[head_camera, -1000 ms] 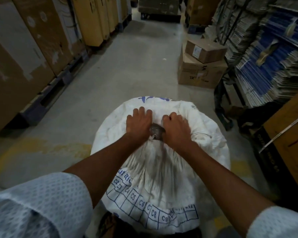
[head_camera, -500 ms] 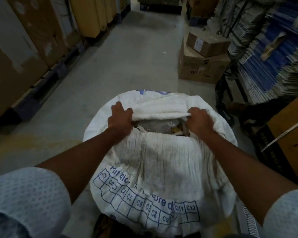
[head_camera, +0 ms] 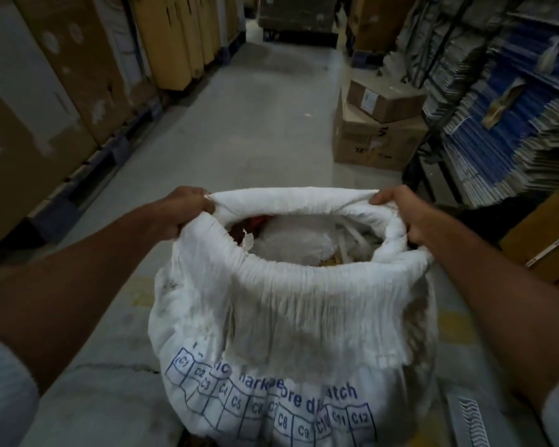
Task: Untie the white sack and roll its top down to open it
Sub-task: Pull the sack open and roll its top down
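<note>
A white woven sack with blue printed boxes stands on the floor in front of me. Its mouth is wide open, and the rim forms a thick bunched roll. My left hand grips the rim at the far left. My right hand grips the rim at the far right. Between them the rim is stretched taut. Clear plastic wrapping and scraps fill the inside.
Tall cardboard cartons on pallets line the left side of a concrete aisle. Two stacked brown boxes sit on the floor to the right. Racks of flat blue-and-white sheets stand beyond them.
My hands went from close together on the gathered top to far apart at the rim. The mouth has widened and the contents now show.
</note>
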